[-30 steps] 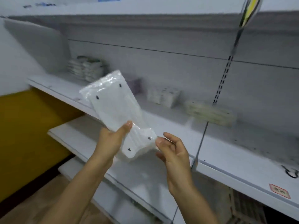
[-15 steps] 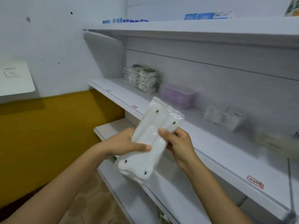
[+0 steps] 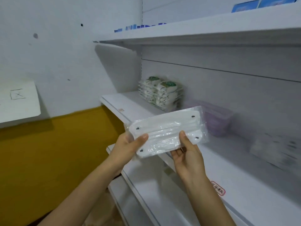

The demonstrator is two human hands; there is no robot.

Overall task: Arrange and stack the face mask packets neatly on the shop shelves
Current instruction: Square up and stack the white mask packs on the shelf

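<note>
A clear plastic packet of white face masks (image 3: 166, 129) is held lengthwise in front of the white middle shelf (image 3: 128, 106). My left hand (image 3: 130, 146) grips its left end, thumb on top. Its right end is pinched by my right hand (image 3: 187, 154), thumb on the front face. On the shelf behind stands a stack of green-labelled mask packets (image 3: 160, 92) at the far left. A pile of purple packets (image 3: 218, 118) lies just behind the held packet.
Blurred white packets (image 3: 275, 149) lie further right on the same shelf. A top shelf (image 3: 203, 30) carries blue boxes (image 3: 244, 5). Lower white shelves (image 3: 146, 185) run below my arms. A yellow and white wall (image 3: 48, 144) stands to the left.
The packet has turned from upright to level, and my right hand has shifted to its right end. The view has swung left toward the shelf's end.
</note>
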